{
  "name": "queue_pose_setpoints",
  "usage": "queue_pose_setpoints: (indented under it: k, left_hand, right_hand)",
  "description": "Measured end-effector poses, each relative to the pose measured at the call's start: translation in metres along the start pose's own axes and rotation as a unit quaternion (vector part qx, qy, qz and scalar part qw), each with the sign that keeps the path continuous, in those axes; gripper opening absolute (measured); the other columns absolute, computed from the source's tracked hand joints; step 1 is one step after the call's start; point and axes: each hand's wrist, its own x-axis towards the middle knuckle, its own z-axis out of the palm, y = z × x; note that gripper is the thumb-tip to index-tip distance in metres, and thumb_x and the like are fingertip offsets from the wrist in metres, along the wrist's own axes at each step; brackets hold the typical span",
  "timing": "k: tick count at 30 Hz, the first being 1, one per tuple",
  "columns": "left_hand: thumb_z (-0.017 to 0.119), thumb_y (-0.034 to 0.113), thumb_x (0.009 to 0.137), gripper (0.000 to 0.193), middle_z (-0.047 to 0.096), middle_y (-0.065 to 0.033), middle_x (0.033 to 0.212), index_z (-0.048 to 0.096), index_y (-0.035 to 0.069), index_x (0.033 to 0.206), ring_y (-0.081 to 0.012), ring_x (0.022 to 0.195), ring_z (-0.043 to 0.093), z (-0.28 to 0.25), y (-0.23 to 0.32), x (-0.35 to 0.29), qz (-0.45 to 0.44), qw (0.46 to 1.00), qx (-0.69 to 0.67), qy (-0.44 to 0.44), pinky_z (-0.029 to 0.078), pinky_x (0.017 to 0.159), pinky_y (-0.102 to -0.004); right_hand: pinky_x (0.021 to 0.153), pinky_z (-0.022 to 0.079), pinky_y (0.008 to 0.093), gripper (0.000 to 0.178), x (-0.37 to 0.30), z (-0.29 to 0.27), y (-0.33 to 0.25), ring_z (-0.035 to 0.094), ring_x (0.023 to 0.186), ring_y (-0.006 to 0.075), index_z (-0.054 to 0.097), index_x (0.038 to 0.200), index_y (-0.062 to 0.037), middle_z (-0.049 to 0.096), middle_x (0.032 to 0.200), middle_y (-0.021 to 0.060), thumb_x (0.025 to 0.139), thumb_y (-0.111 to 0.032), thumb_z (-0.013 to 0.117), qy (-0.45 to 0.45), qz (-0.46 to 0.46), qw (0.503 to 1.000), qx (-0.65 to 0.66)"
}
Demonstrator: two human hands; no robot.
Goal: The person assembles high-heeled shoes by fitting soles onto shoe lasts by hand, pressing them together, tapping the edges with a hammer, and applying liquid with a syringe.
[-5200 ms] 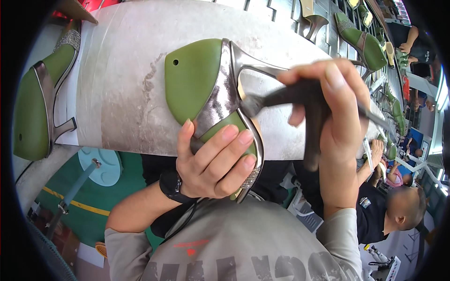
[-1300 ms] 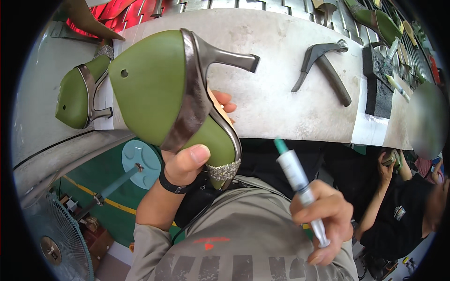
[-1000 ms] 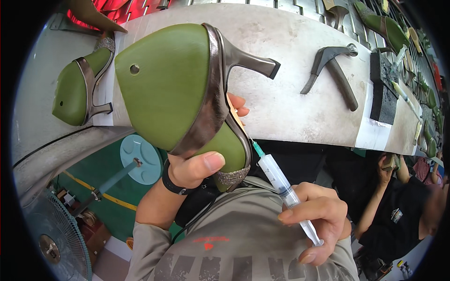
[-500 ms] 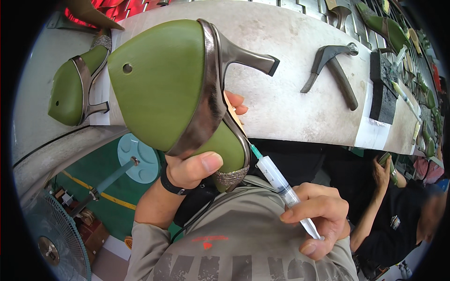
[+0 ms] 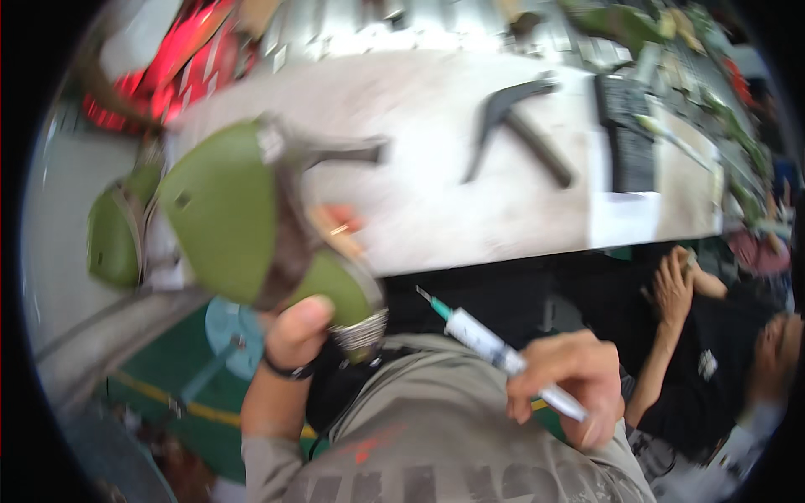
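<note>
My left hand (image 5: pixel 295 331) grips a green high-heeled shoe (image 5: pixel 220 214) with its thumb in front and fingertips showing behind. The shoe has a metallic bronze strap, a slim bronze heel pointing right, a small dark hole in its broad green part and a glittery band at its lower end. In my right hand (image 5: pixel 572 381) is a white syringe (image 5: pixel 480 337) with a green needle hub, slanting up to the left. Its needle tip points toward the shoe but stands apart from it. Motion blurs the shoe.
A similar green shoe (image 5: pixel 117 230) lies at the left. On the pale table (image 5: pixel 436 218) are a hammer-like tool (image 5: pixel 524 130) and a black block (image 5: pixel 629 138). Shoe parts and a metal-slatted conveyor (image 5: pixel 352 29) line the back. A co-worker's hand (image 5: pixel 673 289) is at right.
The needle has come away from the shoe's edge, leaving a gap. My left hand and the shoe have shifted left in view. The whole view has tilted and blurred.
</note>
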Motion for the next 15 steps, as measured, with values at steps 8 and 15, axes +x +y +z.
queue_pose_setpoints:
  k: [8,15]
  left_hand:
    - [0.067,0.002,0.091,0.065,0.059,-0.0172,0.140,0.044,-0.003,0.151,-0.0209,0.118,0.061,-0.106,0.082,0.032,0.093,0.959,0.242,0.114,0.049,0.105,-0.0367]
    - [0.064,0.000,0.098,0.060,0.055,-0.0117,0.142,0.042,-0.002,0.154,-0.0212,0.125,0.056,-0.139,0.087,0.036,0.188,0.867,0.421,0.191,0.042,0.110,-0.0359]
  right_hand:
    - [0.052,0.048,0.0251,0.056,0.042,-0.136,-0.058,0.059,0.055,0.0132,0.068,0.120,0.0027,0.069,0.081,0.0114,0.109,-0.046,0.042,0.353,-0.158,0.921,-0.045]
    - [0.052,0.047,0.0249,0.059,0.078,-0.173,-0.051,0.059,0.052,0.0123,0.073,0.112,-0.0016,0.069,0.075,0.0100,0.105,-0.054,0.048,0.404,-0.075,0.909,-0.072]
